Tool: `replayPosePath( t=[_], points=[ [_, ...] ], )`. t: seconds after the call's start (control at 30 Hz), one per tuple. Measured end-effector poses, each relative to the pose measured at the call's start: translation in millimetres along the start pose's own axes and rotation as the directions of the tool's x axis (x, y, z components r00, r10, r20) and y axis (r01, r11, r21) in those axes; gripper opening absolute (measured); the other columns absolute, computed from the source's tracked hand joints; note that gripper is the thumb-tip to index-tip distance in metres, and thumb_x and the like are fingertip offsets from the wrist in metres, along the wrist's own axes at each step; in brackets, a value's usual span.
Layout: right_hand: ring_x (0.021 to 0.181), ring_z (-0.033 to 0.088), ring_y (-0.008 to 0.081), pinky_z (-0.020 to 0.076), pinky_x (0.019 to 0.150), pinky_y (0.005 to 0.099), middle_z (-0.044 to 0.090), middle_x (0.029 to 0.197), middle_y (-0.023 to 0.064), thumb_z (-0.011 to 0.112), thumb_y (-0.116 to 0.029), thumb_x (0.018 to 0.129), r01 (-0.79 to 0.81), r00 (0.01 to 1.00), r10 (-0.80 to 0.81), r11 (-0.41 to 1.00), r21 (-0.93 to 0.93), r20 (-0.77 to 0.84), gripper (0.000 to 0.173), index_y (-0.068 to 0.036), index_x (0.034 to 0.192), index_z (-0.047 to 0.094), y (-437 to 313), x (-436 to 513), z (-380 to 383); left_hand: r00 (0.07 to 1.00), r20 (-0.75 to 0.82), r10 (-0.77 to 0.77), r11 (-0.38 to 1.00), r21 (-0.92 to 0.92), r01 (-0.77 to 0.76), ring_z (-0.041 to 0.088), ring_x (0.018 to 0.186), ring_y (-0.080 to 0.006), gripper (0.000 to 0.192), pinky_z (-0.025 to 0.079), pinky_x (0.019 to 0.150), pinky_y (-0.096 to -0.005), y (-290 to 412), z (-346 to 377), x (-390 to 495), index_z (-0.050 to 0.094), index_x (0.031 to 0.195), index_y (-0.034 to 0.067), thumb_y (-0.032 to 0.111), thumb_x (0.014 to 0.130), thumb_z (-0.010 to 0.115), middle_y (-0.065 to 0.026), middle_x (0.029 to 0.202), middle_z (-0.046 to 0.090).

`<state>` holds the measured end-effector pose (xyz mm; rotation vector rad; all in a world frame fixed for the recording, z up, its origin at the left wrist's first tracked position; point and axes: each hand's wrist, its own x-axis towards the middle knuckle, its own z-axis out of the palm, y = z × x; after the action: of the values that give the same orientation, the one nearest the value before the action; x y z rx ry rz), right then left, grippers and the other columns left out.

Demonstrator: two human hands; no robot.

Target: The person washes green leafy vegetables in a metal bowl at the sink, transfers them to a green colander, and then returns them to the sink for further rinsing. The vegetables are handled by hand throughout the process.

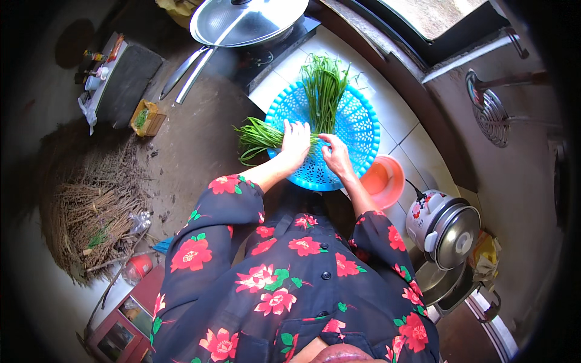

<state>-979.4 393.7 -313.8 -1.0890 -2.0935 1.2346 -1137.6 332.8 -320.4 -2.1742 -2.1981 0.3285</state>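
A blue perforated plastic basket (358, 122) with a scalloped rim sits on the white tiled counter in front of me. Across its left side lies a bunch of long green leafy vegetable stems (261, 136), its leaf tips hanging past the rim. My left hand (296, 144) grips this bunch near its cut ends, fingers laid over the top. At those ends is my right hand (337, 154), index finger reaching the stems and the other fingers curled; whether it pinches a stem is unclear. A second bunch of the same greens (324, 95) rests at the basket's far side, tips over the rim.
A pink plastic bowl (394, 174) stands right of the basket, near a rice cooker (420, 218). A lidded pan (247, 27) is on the stove at the far left. Dry brush (86, 222) and a small box of greens (152, 121) lie on the floor at left.
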Motion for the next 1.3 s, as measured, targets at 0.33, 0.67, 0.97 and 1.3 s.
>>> replayPosePath(
  t=[0.33, 0.67, 0.97, 1.3],
  points=[
    [0.123, 0.052, 0.0354, 0.0406, 0.107, 0.0419, 0.057, 0.131, 0.0184, 0.062, -0.009, 0.078, 0.215, 0.923, -0.175, 0.973, -0.081, 0.343, 0.056, -0.005, 0.133, 0.052, -1, 42, 14, 0.889, -0.09, -0.448, 0.415, -0.902, 0.118, 0.064, 0.093, -0.0229, 0.027, 0.052, 0.081, -0.0353, -42, -94, -79, 0.061, 0.111, -0.002, 0.006, 0.086, 0.064, -0.0118, 0.104, 0.066],
    [0.123, 0.049, 0.0316, 0.0391, 0.102, 0.0433, 0.054, 0.134, 0.0134, 0.071, -0.025, 0.074, 0.376, 0.824, -0.17, 0.879, -0.295, 0.541, 0.071, -0.007, 0.138, 0.046, -12, 60, 37, 0.702, 0.664, -0.256, -0.866, -0.48, 0.139, 0.052, 0.102, -0.0139, 0.044, 0.041, 0.09, -0.035, -104, 15, -84, 0.057, 0.122, 0.011, 0.046, 0.096, 0.06, -0.0011, 0.114, 0.06],
    [0.107, 0.054, 0.0294, 0.0442, 0.09, 0.0419, 0.061, 0.111, 0.0105, 0.074, -0.02, 0.073, 0.326, 0.881, -0.124, 0.858, -0.397, 0.456, 0.053, -0.008, 0.122, 0.057, -12, 47, 53, 0.652, 0.614, -0.446, -0.798, -0.602, 0.021, 0.057, 0.101, -0.013, 0.029, 0.042, 0.09, -0.0324, -89, 22, -69, 0.06, 0.115, 0.007, 0.02, 0.091, 0.07, -0.0019, 0.108, 0.064],
    [0.126, 0.046, 0.0325, 0.0369, 0.106, 0.0471, 0.052, 0.134, 0.0127, 0.072, -0.017, 0.071, 0.228, 0.903, -0.085, 0.926, -0.3, 0.421, 0.077, -0.012, 0.142, 0.043, -7, 28, 59, 0.724, 0.544, -0.423, -0.84, -0.535, -0.089, 0.058, 0.106, -0.0174, 0.033, 0.043, 0.099, -0.0342, -79, 22, -87, 0.055, 0.12, 0.002, 0.0, 0.088, 0.056, -0.0058, 0.116, 0.062]
  ],
)
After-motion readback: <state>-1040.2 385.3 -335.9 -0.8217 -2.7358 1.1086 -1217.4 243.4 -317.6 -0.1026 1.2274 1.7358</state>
